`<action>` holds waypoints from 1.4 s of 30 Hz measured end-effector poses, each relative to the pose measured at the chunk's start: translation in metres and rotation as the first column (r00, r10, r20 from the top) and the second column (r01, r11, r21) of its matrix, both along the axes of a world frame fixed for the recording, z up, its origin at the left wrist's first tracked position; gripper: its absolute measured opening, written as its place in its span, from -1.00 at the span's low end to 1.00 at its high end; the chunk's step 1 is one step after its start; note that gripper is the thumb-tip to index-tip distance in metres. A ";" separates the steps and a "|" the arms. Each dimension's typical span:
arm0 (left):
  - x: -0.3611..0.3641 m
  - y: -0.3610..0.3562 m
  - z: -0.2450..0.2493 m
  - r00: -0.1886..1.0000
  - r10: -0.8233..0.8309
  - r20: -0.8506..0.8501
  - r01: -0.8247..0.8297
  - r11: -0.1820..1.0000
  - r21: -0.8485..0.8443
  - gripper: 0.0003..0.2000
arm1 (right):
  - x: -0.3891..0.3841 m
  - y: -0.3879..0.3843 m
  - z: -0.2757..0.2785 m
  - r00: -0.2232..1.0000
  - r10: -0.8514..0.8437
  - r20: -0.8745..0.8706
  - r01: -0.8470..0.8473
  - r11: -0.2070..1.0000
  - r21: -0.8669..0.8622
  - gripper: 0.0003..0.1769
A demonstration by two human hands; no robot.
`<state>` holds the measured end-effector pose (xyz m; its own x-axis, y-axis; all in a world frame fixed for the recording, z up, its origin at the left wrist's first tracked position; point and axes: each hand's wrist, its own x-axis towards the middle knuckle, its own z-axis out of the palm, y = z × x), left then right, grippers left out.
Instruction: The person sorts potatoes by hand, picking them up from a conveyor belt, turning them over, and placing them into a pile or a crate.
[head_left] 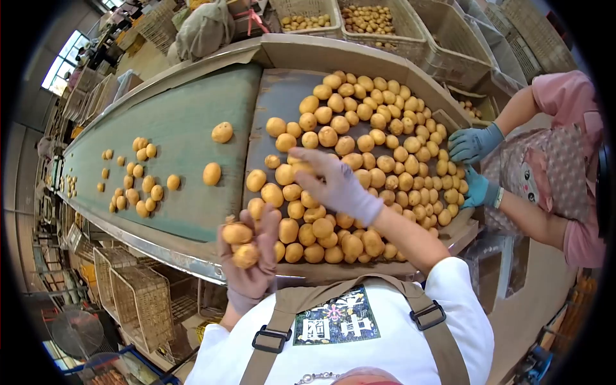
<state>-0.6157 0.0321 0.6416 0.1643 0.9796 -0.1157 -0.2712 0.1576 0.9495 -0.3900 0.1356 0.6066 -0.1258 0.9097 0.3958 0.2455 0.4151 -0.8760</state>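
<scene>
My left hand (250, 256), in a pale glove, is turned palm up near the front edge of the sorting table. Its fingers curl round two potatoes, an upper potato (237, 233) and a lower potato (246, 256). Above the spread of yellow potatoes (353, 244), my gloved right hand (333, 183) reaches left. Its thumb and fingers close on a potato (303, 167), partly hidden by the fingers. Potatoes lie close together on the grey surface (269, 96) under and around this hand.
A green conveyor belt (186, 102) carries scattered potatoes at left. At right, a co-worker's blue-gloved hands (473, 144) touch the potatoes' edge. Crates (382, 29) with potatoes stand behind the raised rim (333, 51). More crates (141, 295) stand below left.
</scene>
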 end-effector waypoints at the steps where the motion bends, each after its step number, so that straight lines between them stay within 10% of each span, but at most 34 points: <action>1: 0.013 -0.004 -0.007 0.913 0.040 -0.407 0.008 0.993 0.115 -0.44 | -0.005 -0.014 0.017 0.991 0.116 -0.072 -0.110 0.990 0.082 -0.57; 2: 0.011 0.004 -0.002 0.949 -0.080 0.305 0.143 0.971 -0.192 -0.44 | -0.003 -0.026 0.039 0.960 0.237 0.149 -0.250 0.965 0.074 -0.56; 3: 0.010 0.012 0.004 0.607 0.219 0.764 0.342 0.796 -0.500 -0.43 | -0.011 -0.034 0.036 0.955 0.237 0.178 -0.274 0.937 0.219 -0.56; 4: 0.011 0.011 0.011 0.558 0.230 0.797 0.401 0.766 -0.502 -0.44 | -0.019 -0.041 0.034 0.950 0.232 0.210 -0.297 0.884 0.362 -0.56; 6: 0.012 0.010 0.022 0.456 0.265 0.850 0.509 0.705 -0.493 -0.44 | 0.007 -0.024 0.060 0.890 0.245 0.384 -0.313 0.942 0.124 -0.60; 8: 0.010 0.012 0.022 0.377 0.271 0.886 0.568 0.687 -0.452 -0.45 | 0.057 0.011 0.019 0.972 -0.067 0.223 0.069 0.998 0.000 -0.61; 9: 0.007 0.014 0.018 0.349 0.253 0.903 0.577 0.702 -0.419 -0.45 | 0.089 0.034 0.021 0.862 -0.258 0.436 0.333 0.937 -0.103 -0.59; 10: 0.005 0.014 0.015 0.318 0.237 0.918 0.580 0.718 -0.386 -0.45 | 0.130 0.055 -0.021 0.653 -0.491 0.576 0.498 0.852 0.161 -0.60; 12: 0.004 0.015 0.017 0.291 0.164 0.942 0.595 0.741 -0.313 -0.50 | 0.185 0.074 -0.059 0.515 -0.106 0.851 0.629 0.721 -0.291 -0.54; 14: 0.004 0.016 0.019 0.303 0.149 0.941 0.576 0.759 -0.305 -0.50 | 0.176 0.057 -0.060 0.414 -0.106 0.904 0.659 0.720 -0.217 -0.42; 17: 0.004 0.012 0.022 0.316 0.198 0.928 0.527 0.776 -0.345 -0.48 | 0.169 0.051 -0.030 0.582 0.074 0.810 0.607 0.624 -0.492 -0.25; 20: 0.001 0.015 0.022 0.245 0.215 0.945 0.515 0.797 -0.315 -0.50 | 0.162 0.039 -0.041 0.725 -0.233 0.648 0.572 0.728 -0.378 -0.33; 22: 0.006 0.012 0.025 0.169 0.353 0.920 0.444 0.807 -0.391 -0.52 | 0.138 0.025 -0.041 0.897 -0.402 0.185 0.442 0.834 -0.330 -0.61; 25: 0.017 0.017 0.032 0.458 0.194 0.868 0.273 0.898 -0.345 -0.45 | 0.055 -0.022 0.041 0.971 -0.009 -0.238 -0.074 0.939 -0.336 -0.60; 26: 0.017 0.018 0.032 0.436 0.222 0.872 0.277 0.889 -0.365 -0.44 | 0.039 -0.020 0.048 0.972 0.222 -0.076 -0.229 0.968 -0.105 -0.60; 29: 0.017 0.015 0.034 0.453 0.229 0.862 0.264 0.889 -0.375 -0.41 | -0.006 0.007 0.054 0.958 0.188 0.217 -0.183 0.982 -0.042 -0.65; 31: 0.011 0.014 0.029 0.266 0.261 0.928 0.353 0.869 -0.346 -0.40 | -0.035 0.039 0.029 0.670 0.230 0.706 -0.186 0.973 -0.140 -0.64; 34: 0.008 0.012 0.027 0.277 0.248 0.928 0.365 0.867 -0.341 -0.41 | -0.063 0.057 0.020 0.496 0.221 0.840 -0.070 0.974 -0.215 -0.64; 40: 0.003 0.009 0.035 0.387 0.231 0.893 0.335 0.866 -0.370 -0.41 | -0.035 0.057 0.052 0.631 0.420 0.652 -0.134 0.887 -0.442 -0.68; 42: 0.002 0.010 0.035 0.366 0.213 0.906 0.357 0.867 -0.348 -0.40 | -0.018 0.055 0.023 0.906 0.254 0.339 -0.070 0.879 -0.472 -0.66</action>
